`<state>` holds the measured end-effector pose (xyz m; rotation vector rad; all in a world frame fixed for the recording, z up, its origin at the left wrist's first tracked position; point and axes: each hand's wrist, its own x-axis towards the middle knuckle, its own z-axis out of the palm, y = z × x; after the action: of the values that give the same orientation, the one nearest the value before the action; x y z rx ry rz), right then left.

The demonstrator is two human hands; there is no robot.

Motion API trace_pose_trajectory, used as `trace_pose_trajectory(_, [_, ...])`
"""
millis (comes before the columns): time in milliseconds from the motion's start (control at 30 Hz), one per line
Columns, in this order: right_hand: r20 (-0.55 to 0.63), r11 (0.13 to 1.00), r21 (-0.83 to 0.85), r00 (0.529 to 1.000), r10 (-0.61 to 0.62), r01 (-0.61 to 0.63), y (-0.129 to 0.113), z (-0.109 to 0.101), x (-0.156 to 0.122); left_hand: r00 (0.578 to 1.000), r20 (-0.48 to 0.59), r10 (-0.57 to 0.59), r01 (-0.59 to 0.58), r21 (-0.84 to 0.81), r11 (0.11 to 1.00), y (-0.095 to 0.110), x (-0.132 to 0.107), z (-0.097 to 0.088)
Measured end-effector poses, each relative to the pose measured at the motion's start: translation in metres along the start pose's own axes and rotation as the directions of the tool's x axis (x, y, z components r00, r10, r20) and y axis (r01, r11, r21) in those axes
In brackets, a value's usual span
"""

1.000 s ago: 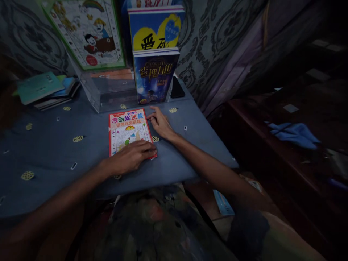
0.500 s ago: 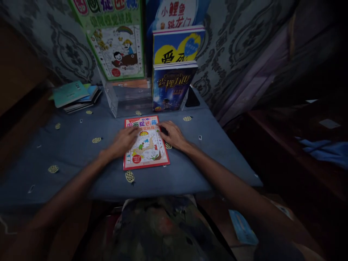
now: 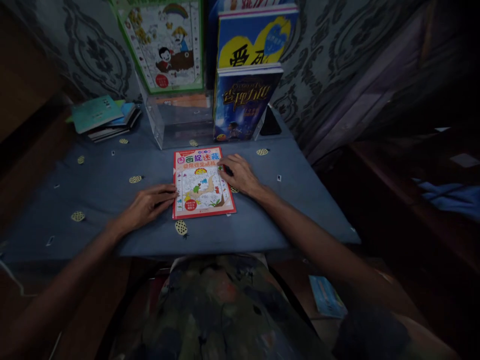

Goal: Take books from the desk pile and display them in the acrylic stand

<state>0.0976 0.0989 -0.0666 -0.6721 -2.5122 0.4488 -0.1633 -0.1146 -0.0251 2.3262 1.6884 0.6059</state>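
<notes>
A red book [image 3: 202, 182] lies flat and face up on the blue-cloth worktop [image 3: 243, 235], squarely between a person's two bare hands. Its long axis runs away from the person, leaning slightly, with the title at the far end. From the left hand [image 3: 148, 204] the book lies to the right; that hand is loose, fingers stretched out, their tips at the book's left edge, nearer its lower half. From the right hand [image 3: 242, 174] it lies to the left; that hand is bent over the upper right edge and is the one overlapping the cover more. Whether it grips or merely rests, I cannot tell. Its fingers hide a strip of the cover, and a dark patch [image 3: 227, 170] shows beneath them (a shadow or a small object, too dim to say). Behind, a clear stand [image 3: 187, 132] holds more books, the green book [image 3: 165, 47] cut off at the top; the far right fades into darkness.
</notes>
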Motion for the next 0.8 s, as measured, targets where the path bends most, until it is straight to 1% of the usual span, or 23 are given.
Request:
trace_pose_trajectory(67, [-0.001,1.000,0.003,1.000,-0.006,0.006,0.000,0.001,0.000,0.999,-0.006,0.041,-0.041,-0.014,0.999,0.012,-0.017,0.000])
trace_pose_trajectory(133, [-0.003,1.000,0.007,1.000,-0.004,0.004,0.000,0.001,0.000,0.996,-0.013,0.091,-0.091,-0.020,0.996,0.023,-0.028,0.001])
trace_pose_trajectory(233, [-0.004,1.000,0.013,1.000,0.001,-0.001,0.000,0.001,0.000,0.988,0.005,0.153,-0.153,-0.015,0.988,0.037,-0.029,0.006])
trace_pose_trajectory(333, [-0.002,1.000,0.022,1.000,-0.001,0.001,0.000,0.001,0.000,0.974,0.041,0.225,-0.225,0.005,0.974,0.051,-0.014,0.013])
trace_pose_trajectory(433, [-0.002,1.000,0.023,1.000,-0.001,0.001,0.000,0.001,0.000,0.952,0.062,0.301,-0.303,0.031,0.952,0.067,0.011,0.025])
trace_pose_trajectory(567, [-0.026,1.000,0.002,1.000,-0.014,0.014,0.002,0.004,0.000,0.932,0.123,0.340,-0.351,0.085,0.932,0.091,0.046,0.040])
trace_pose_trajectory(633, [-0.036,1.000,0.000,0.999,-0.024,0.024,0.002,0.005,0.000,0.923,0.177,0.341,-0.364,0.122,0.923,0.101,0.060,0.046])
trace_pose_trajectory(700, [-0.039,1.000,0.006,0.999,-0.022,0.022,0.002,0.004,0.000,0.923,0.220,0.315,-0.354,0.168,0.920,0.109,0.068,0.052])
trace_pose_trajectory(733, [-0.037,1.000,0.010,0.999,-0.018,0.018,0.002,0.003,0.000,0.929,0.227,0.293,-0.339,0.199,0.920,0.111,0.071,0.056])
trace_pose_trajectory(800, [-0.030,1.000,0.018,0.999,-0.011,0.012,0.001,0.002,0.000,0.949,0.203,0.241,-0.291,0.273,0.917,0.113,0.072,0.062])
